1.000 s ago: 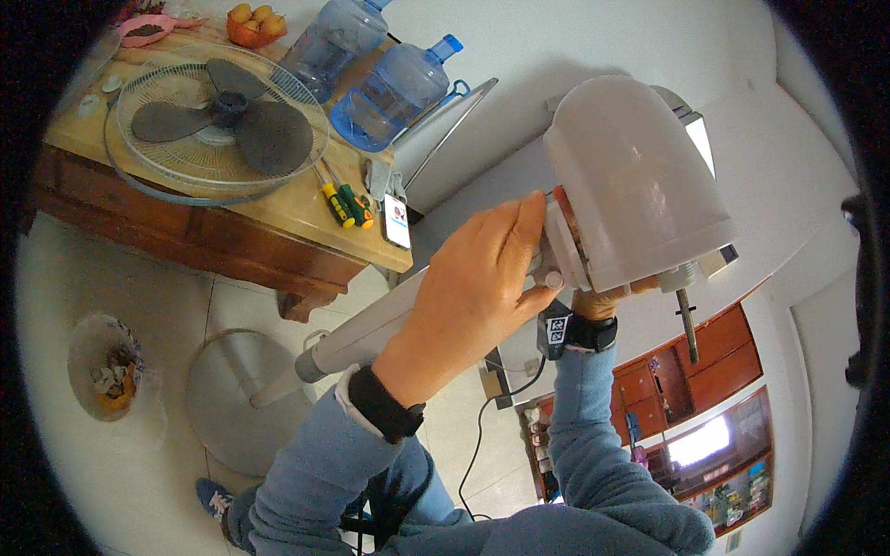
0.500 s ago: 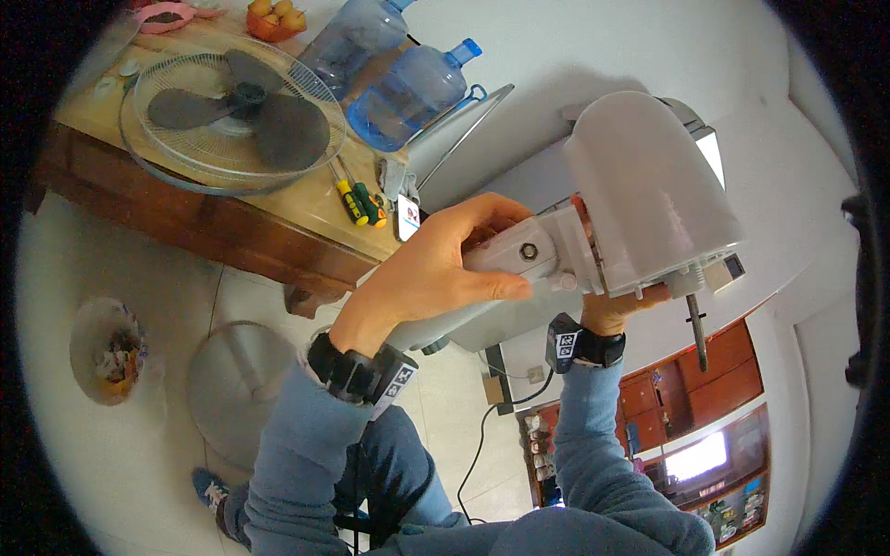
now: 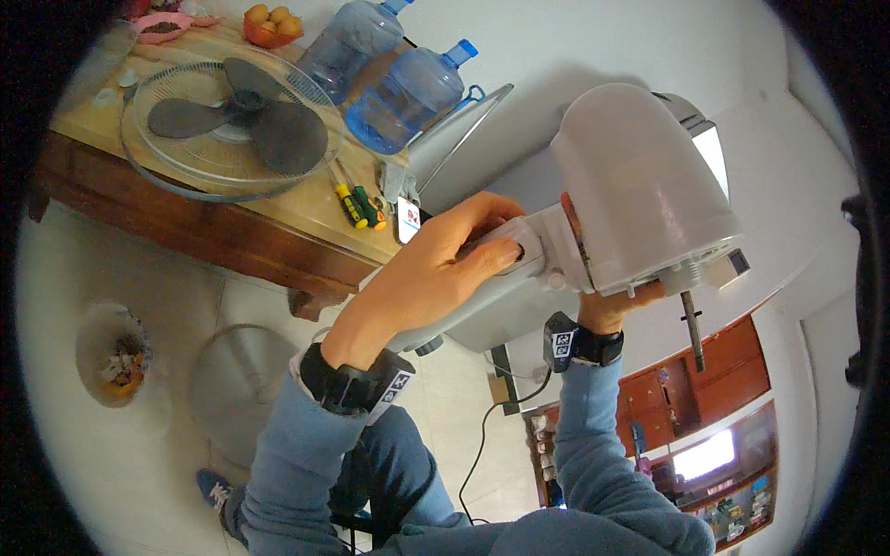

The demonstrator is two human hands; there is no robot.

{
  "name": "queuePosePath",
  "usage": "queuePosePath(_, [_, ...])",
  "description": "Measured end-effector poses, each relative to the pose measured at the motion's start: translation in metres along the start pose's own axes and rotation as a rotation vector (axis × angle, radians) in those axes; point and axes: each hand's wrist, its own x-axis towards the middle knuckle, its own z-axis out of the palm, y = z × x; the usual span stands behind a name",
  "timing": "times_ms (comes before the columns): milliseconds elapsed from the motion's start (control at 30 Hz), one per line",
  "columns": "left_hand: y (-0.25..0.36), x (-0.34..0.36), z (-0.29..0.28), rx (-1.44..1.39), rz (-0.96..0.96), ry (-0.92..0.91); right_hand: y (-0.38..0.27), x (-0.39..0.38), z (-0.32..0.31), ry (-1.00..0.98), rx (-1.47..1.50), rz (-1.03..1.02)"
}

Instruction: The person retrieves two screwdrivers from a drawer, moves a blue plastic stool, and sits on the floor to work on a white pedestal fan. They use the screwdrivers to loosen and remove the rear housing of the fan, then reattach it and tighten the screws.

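Note:
A stand fan without its blades rises in front of me. Its pale motor housing (image 3: 644, 181) is tilted, with a bare metal shaft (image 3: 692, 332) pointing down at the right. My left hand (image 3: 431, 278) is wrapped round the fan's neck (image 3: 514, 255), the thumb resting over the bolt hole at the pivot joint. From below, my right hand (image 3: 612, 308) supports the motor housing; most of its fingers are hidden behind it. The fan's round base (image 3: 236, 394) is on the floor at the lower left.
On the wooden table (image 3: 278, 218) lie a fan grille with dark blades (image 3: 287, 130), two screwdrivers (image 3: 357, 206) and a phone (image 3: 407, 221). Blue water bottles (image 3: 405, 97) and a fruit bowl (image 3: 272, 30) are behind. A waste bin (image 3: 113, 352) sits on the floor; a black cable (image 3: 482, 445) hangs near my legs.
My left thumb has moved up from below the pivot joint onto its bolt hole, covering the bolt spot. The motor housing has shifted slightly left and up; my right hand keeps supporting it.

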Motion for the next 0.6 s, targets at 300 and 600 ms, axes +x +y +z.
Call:
queuePosePath(300, [0.061, 0.014, 0.037, 0.238, 0.301, 0.079, 0.000, 0.003, 0.003, -0.309, 0.536, 0.234])
queuePosePath(600, [0.068, 0.044, 0.087, 0.593, 0.053, 0.205, 0.002, 0.004, 0.034, -0.172, 0.482, 0.123])
